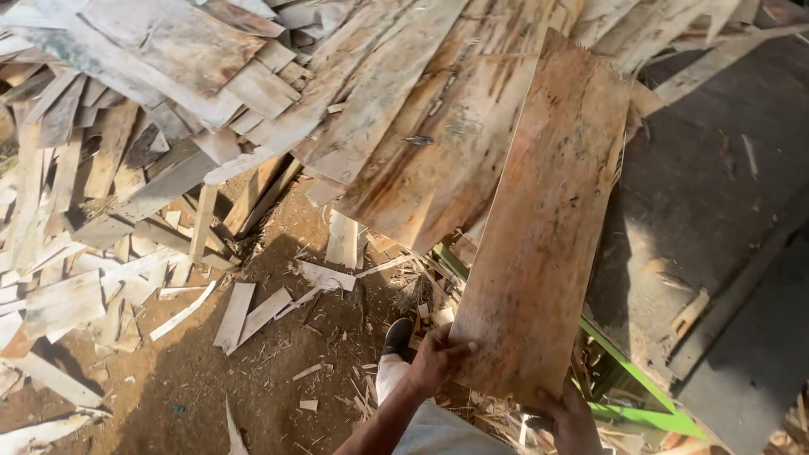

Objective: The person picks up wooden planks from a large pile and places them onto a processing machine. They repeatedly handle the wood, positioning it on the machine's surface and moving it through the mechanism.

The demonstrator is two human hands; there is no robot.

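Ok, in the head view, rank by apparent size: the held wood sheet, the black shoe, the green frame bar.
1. held wood sheet, largest, though it is nearest the camera
2. green frame bar, long but thin
3. black shoe, smallest

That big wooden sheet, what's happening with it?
A person is holding a thin wooden sheet by its near end with both hands, left hand on its left edge, right hand at the bottom. It reaches out over a big pile of similar sheets. Wood scraps lie on the dirt ground below.
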